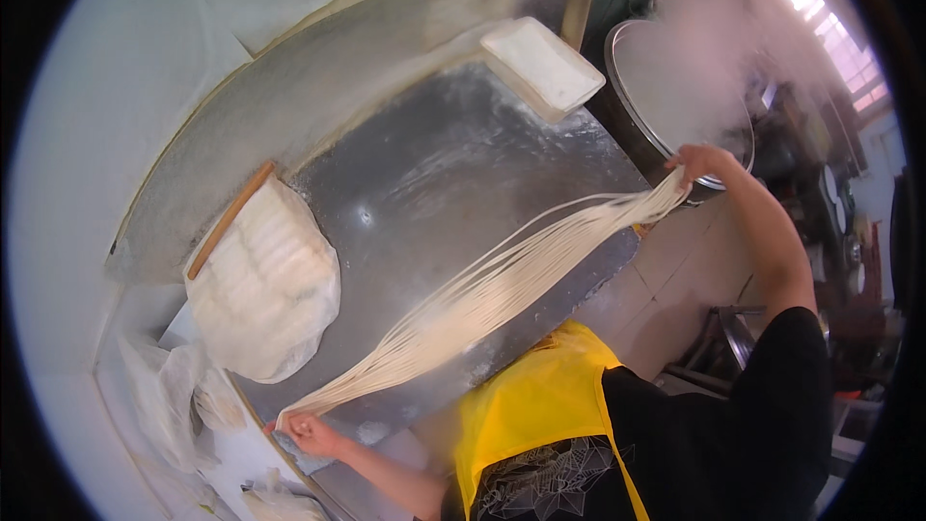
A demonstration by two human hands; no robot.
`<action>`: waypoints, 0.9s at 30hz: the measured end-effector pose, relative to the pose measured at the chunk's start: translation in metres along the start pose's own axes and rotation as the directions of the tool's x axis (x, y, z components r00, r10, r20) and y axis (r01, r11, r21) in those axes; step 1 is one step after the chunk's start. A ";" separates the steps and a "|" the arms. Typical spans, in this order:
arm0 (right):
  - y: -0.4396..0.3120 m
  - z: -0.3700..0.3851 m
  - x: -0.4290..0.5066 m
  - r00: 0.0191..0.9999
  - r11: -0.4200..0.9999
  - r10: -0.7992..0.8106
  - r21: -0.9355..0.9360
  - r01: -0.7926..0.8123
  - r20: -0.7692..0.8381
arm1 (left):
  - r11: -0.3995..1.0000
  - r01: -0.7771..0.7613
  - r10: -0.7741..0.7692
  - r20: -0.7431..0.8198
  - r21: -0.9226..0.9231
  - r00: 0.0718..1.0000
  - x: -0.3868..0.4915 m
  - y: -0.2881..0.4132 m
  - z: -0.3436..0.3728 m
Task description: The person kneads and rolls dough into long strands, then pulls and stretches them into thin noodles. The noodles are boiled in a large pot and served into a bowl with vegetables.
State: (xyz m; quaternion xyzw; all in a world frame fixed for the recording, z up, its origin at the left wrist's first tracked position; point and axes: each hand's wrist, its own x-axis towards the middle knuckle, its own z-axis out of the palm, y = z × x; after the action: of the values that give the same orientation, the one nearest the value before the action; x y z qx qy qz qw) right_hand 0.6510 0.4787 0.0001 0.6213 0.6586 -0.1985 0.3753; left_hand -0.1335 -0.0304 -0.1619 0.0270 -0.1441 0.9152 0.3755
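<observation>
A long bundle of pulled noodle strands (463,307) stretches across the dark work table (441,152). At the table's near left corner, my left hand (311,433) grips one gathered end of it. My right hand (700,161) holds the other end, raised beyond the table's right edge and close to the rim of a steaming pot (644,123). Between my hands the strands fan out wide, and a few hang apart along the upper side. Whether the middle touches the tabletop, I cannot tell.
Plastic-covered dough (264,289) lies on the left, with a wooden rolling pin (231,221) along its far edge. A tray of white flour (546,69) stands at the back right. Plastic bags (163,391) sit left of the table. Steam blurs the area over the pot.
</observation>
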 end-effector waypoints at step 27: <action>-0.330 0.154 -0.005 0.481 0.531 -0.770 -0.004 0.847 -0.418 | 0.655 0.686 -0.743 0.102 0.318 0.662 0.141 -0.293 0.240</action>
State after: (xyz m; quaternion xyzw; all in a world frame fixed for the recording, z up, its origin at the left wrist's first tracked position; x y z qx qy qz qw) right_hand 0.3698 0.3137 -0.1624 0.2949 0.9072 -0.2976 0.0393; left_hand -0.0450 0.1955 0.1618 0.2316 -0.0455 0.6927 0.6815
